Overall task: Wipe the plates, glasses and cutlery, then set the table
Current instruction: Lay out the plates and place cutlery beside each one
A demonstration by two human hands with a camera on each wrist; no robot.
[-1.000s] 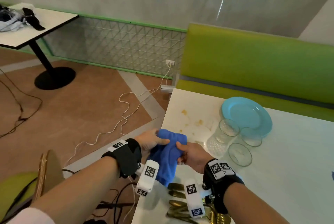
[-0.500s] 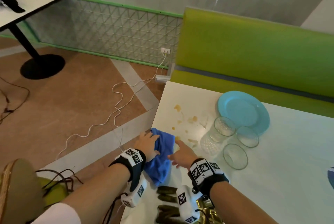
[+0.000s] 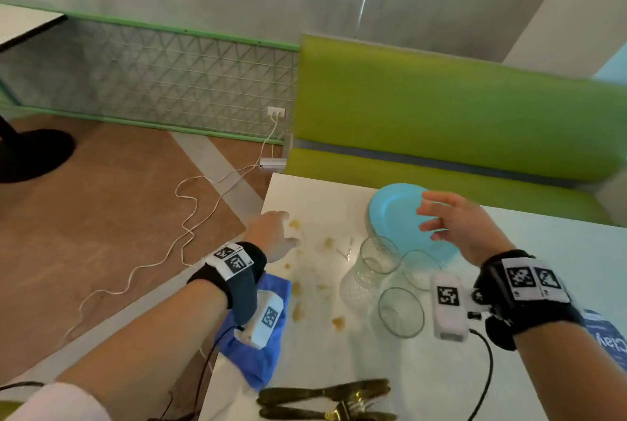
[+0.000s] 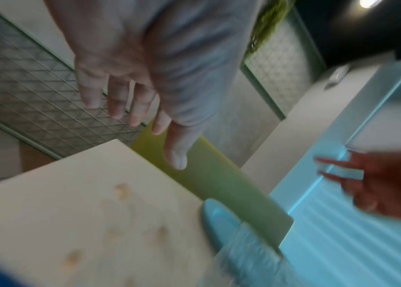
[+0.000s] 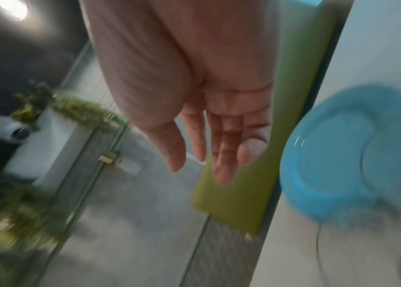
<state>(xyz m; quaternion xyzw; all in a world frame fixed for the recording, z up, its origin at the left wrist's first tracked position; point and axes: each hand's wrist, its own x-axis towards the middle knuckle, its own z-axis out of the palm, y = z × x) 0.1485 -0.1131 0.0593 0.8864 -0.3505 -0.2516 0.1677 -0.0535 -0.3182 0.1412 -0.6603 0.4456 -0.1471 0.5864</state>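
A light blue plate (image 3: pixel 393 213) lies at the far side of the white table (image 3: pixel 549 312), with three clear glasses (image 3: pixel 376 261) in front of it. My right hand (image 3: pixel 451 223) hovers over the plate with fingers spread and holds nothing; the right wrist view shows the same hand (image 5: pixel 209 136) beside the plate (image 5: pixel 342 155). My left hand (image 3: pixel 271 230) is open above the table's left edge near yellow stains (image 3: pixel 295 224), empty in the left wrist view (image 4: pixel 130 93). The blue cloth (image 3: pixel 254 352) lies under my left forearm. Gold cutlery (image 3: pixel 325 400) rests at the near edge.
A green bench (image 3: pixel 441 122) runs behind the table. White cables (image 3: pixel 190 217) trail over the brown floor at left, up to a wall socket (image 3: pixel 276 111). Another table's black base (image 3: pixel 30 152) stands far left. A blue printed card (image 3: pixel 610 339) lies at the right edge.
Both hands have let go of the blue cloth, which now lies on the table. The right hand has moved forward over the blue plate, and the left has moved forward along the table's edge.
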